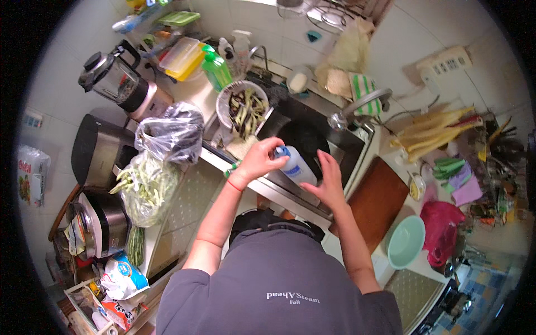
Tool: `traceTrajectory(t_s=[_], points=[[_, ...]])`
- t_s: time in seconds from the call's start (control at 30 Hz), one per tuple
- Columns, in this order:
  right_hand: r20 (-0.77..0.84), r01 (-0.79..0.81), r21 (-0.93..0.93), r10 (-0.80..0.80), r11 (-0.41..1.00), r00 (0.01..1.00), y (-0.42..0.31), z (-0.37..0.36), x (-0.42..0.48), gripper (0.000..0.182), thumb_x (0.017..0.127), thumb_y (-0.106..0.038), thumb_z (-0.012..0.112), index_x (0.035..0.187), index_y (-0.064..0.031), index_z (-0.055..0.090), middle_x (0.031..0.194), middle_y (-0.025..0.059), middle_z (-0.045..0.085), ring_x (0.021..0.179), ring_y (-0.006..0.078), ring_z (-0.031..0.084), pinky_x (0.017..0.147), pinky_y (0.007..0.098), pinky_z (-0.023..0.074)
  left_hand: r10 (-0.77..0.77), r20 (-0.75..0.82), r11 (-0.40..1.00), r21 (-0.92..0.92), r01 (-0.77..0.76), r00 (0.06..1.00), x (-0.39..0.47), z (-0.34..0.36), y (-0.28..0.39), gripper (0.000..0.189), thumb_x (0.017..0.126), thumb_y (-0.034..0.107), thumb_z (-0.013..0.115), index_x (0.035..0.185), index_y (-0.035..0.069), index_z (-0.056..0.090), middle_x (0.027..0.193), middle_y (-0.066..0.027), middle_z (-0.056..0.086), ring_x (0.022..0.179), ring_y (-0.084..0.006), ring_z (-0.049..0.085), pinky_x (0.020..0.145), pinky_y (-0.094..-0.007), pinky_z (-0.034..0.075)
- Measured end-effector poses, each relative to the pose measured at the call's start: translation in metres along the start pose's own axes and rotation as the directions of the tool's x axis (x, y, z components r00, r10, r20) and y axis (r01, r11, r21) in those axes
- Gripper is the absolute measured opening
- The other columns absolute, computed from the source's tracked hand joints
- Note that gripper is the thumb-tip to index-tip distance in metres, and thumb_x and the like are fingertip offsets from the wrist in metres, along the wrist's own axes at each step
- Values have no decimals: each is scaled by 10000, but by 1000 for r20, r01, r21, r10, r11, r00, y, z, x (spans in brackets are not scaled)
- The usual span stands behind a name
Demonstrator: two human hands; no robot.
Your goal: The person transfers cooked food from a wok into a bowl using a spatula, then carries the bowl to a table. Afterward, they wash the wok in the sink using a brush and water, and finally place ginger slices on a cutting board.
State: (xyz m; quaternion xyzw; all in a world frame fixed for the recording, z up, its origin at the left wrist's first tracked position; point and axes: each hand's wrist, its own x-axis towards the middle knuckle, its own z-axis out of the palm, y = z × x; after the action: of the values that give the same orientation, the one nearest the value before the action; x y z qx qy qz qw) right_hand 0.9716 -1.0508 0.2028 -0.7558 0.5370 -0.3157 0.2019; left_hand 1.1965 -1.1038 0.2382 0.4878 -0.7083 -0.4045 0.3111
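Above the sink I have a translucent white plastic bottle with a blue cap and blue print. My left hand pinches it at the cap end, thumb on one side and fingers on the other. The bottle tilts, its base towards my right hand. That hand is spread with thumb and fingers apart beside the base; whether the thumb touches the bottle is unclear. Under the bottle, a dark round pan or basin sits in the sink. Left of the sink, a white colander holds cut, dark-mottled bean pods.
A faucet arches over the sink's right side. A brown cutting board and a mint-green basin lie to the right. Bagged green beans, a blender and a green pump bottle stand at the left.
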Motion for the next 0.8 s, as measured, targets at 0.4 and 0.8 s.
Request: traceTrajectory(t_s=[0.4, 0.8], points=[[539, -66, 287, -104, 956, 836, 63, 27, -33, 844, 617, -366, 715, 1295, -42, 332, 1140, 182, 470, 1048, 306, 488, 874, 352, 409, -314, 100, 684, -666, 298, 944, -66, 95, -71, 325, 790, 123, 633, 1072, 11, 515, 774, -7, 577, 635, -64, 529, 585, -203, 438], [499, 250, -777, 323, 578, 804, 121, -7, 22, 624, 539, -382, 775, 1029, -97, 516, 913, 107, 611, 889, 264, 595, 746, 392, 455, -561, -121, 729, -540, 420, 819, -125, 82, -80, 508, 862, 236, 549, 1289, 48, 349, 1043, -61, 505, 774, -119, 564, 647, -227, 452]])
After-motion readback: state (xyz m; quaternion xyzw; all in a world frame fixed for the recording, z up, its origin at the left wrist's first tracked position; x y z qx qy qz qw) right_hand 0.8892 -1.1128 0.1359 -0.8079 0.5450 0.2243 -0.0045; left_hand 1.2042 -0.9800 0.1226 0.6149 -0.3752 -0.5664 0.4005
